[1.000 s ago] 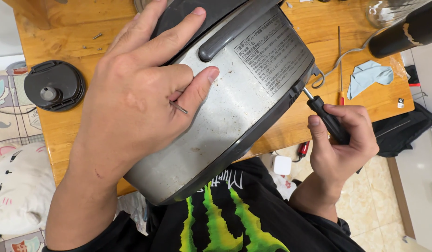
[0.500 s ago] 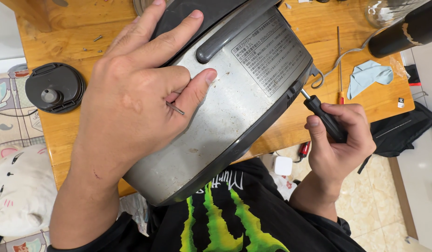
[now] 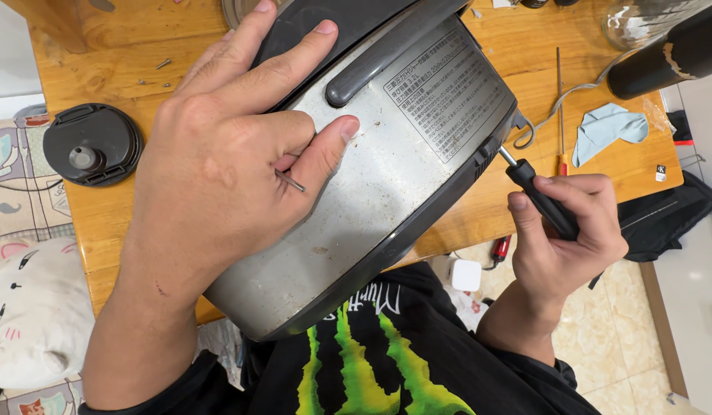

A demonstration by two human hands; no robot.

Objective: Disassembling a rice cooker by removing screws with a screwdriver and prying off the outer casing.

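Far left: plush white toy (image 3: 29,307) and patterned cloth below the wooden table (image 3: 102,223) edge. On the table, round black lid (image 3: 91,144) with centre knob, lying flat, well apart from the cooker. A few small loose screws (image 3: 160,69) on the wood near the top left.

Left hand (image 3: 225,169) comes in from lower left, forearm angled up, palm down and spread flat on the silver body of the rice cooker (image 3: 386,177). Fingers fanned out, tips reaching up onto the dark top part beside the grey handle bar (image 3: 386,58). Thumb bent in against the metal; a small screw (image 3: 291,181) pinched between thumb and the side of the index finger. So hand mostly open, pressing the cooker, holding only that screw.

Cooker lies tipped on its side over the near table edge, base toward the person, rating label (image 3: 448,92) facing up.

Right of it: right hand (image 3: 567,238) rises from lower right, wrist bent, fingers curled tight round the black handle of a screwdriver (image 3: 536,196). Shaft tip is in at the cooker's dark rim on the right side.

Further right on the table: second thin screwdriver (image 3: 560,107) lying flat, grey cord (image 3: 571,92), pale blue cloth (image 3: 605,131), black cylinder (image 3: 667,50) at top right. Black shirt with green print (image 3: 371,361) at bottom.
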